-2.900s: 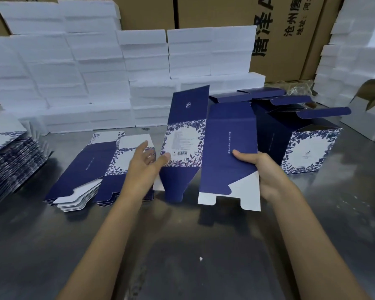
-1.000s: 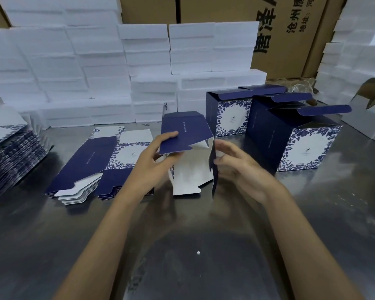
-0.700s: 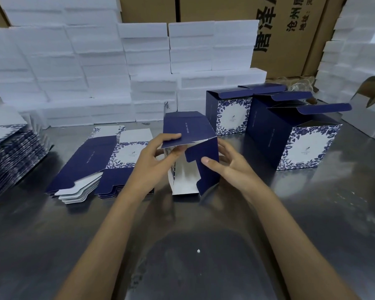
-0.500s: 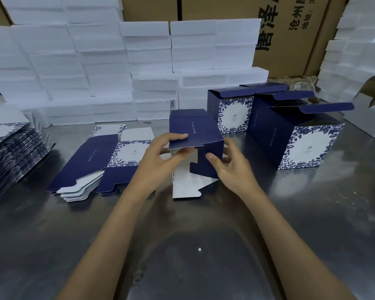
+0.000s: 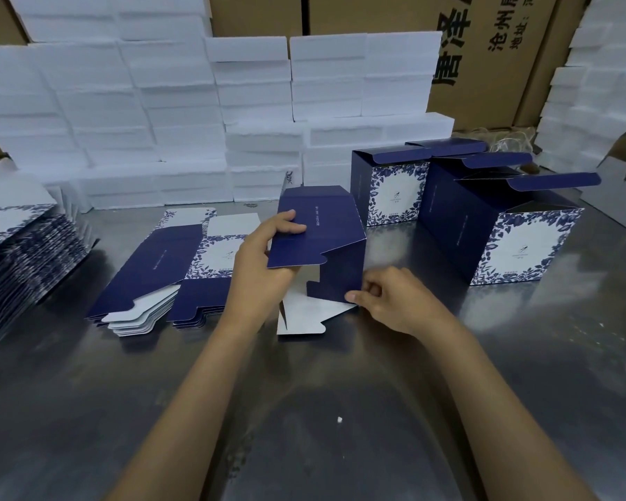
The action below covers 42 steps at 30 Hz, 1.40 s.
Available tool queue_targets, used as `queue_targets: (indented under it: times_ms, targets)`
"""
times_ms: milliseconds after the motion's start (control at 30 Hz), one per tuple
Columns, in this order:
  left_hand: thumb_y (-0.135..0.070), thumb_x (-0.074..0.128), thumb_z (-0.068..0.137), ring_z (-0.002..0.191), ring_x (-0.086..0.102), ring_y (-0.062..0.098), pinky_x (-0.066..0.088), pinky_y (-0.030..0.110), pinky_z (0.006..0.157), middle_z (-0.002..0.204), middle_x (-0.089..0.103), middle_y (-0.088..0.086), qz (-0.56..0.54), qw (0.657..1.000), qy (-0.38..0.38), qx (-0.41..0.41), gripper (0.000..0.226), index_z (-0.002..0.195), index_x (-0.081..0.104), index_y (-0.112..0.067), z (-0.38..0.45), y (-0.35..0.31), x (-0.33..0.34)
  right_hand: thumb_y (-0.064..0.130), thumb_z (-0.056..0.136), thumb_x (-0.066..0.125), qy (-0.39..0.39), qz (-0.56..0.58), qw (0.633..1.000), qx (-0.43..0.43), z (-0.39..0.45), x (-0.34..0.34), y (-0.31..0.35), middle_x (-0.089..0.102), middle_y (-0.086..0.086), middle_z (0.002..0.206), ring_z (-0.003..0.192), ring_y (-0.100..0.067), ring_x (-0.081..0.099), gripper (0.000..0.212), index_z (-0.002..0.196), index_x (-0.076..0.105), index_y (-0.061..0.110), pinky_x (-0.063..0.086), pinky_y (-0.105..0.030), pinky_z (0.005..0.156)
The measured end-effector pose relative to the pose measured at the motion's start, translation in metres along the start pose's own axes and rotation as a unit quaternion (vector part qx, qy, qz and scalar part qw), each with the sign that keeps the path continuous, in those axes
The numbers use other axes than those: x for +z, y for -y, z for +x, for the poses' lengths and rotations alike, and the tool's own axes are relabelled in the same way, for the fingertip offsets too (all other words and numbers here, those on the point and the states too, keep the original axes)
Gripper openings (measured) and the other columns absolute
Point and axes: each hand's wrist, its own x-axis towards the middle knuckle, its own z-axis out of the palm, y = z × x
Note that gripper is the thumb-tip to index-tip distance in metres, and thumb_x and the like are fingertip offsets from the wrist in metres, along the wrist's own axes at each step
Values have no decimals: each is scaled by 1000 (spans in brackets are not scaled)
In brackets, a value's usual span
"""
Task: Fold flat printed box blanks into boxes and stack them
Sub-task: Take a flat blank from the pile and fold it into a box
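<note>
A navy box blank with white inside (image 5: 326, 229) lies opened into a tube on the steel table (image 5: 304, 410), its end flaps toward me. My left hand (image 5: 264, 262) grips its top panel, thumb on top. My right hand (image 5: 391, 298) pinches the lower corner of the navy side flap, which is folded across the open end. A white bottom flap lies flat on the table. A small pile of flat blanks (image 5: 167, 269) lies to the left. Three folded boxes with blue floral fronts (image 5: 521, 244) (image 5: 391, 189) stand at the right, lids open.
A tall stack of flat blanks (image 5: 19, 254) sits at the far left edge. White foam blocks (image 5: 181, 113) are piled along the back and at the right (image 5: 600, 88). Brown cartons (image 5: 485, 48) stand behind them.
The flat blank was opened into a tube and laid on the table. My right hand folded the navy side flap across the open end and slid down to its lower corner.
</note>
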Motion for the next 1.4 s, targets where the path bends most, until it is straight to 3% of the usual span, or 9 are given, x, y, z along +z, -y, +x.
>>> queue_targets:
  times_ms: [233,367,500,833,933,1067,1167,1300,1400]
  targets:
    - [3,73,83,122,55,4,50,42,99,137,58,-4,-5,1000,7,-7,31,111,68,-9,0,1,0,40,92,71,-9,12,1000,-3,-1,-3,4,50,5,56,55,-12,45,40,67,59,11,33,-26,50]
    - [3,73,84,121,54,-1,50,42,98,138,57,-5,-5,1000,14,-14,32,112,68,-11,1,3,-1,42,94,67,-109,49,991,-62,-3,-9,7,40,8,50,51,-12,34,46,62,43,18,29,-30,52]
    - [4,72,83,123,53,2,51,45,95,140,55,-7,1,999,29,-14,36,114,67,-13,0,1,1,30,97,66,-108,69,989,-73,-3,-10,7,32,7,47,47,-13,27,49,61,36,16,21,-29,50]
    - [1,72,84,126,53,7,51,35,87,141,53,-8,-4,999,40,-8,35,115,66,-16,1,3,2,35,98,56,-146,132,974,-114,-9,-20,14,36,0,62,61,-12,32,37,72,42,15,29,-34,60]
    - [1,72,85,124,51,-6,49,21,90,143,51,-11,-18,998,56,-17,37,117,65,-16,1,3,1,35,88,60,-196,259,941,-98,-13,-28,22,46,-5,67,65,-11,40,30,70,50,13,32,-33,63]
    - [-10,82,78,132,43,-4,43,15,100,147,43,-18,-15,994,109,-26,51,121,59,-25,2,3,-2,38,88,68,-226,313,917,-94,-18,-27,37,61,15,102,102,-7,56,17,93,63,23,42,-24,86]
    - [-17,87,75,137,37,-5,40,19,106,151,34,-23,-4,988,153,-30,64,127,54,-31,3,5,-2,32,93,73,-166,275,942,-97,-20,-18,43,50,22,138,135,0,38,27,119,66,32,31,-23,112]
    - [-41,89,60,139,34,-6,44,29,106,151,27,-32,-7,979,199,-39,81,132,50,-40,4,7,-6,17,93,72,-139,306,937,-93,-20,-12,44,44,14,149,143,-5,35,31,123,68,24,29,-38,121]
    - [-43,85,70,133,41,-9,48,23,95,150,33,-31,-20,982,183,-31,68,130,54,-40,5,9,-8,14,91,75,-155,307,933,-104,-17,-10,43,47,11,145,140,-8,41,28,117,70,21,35,-46,116]
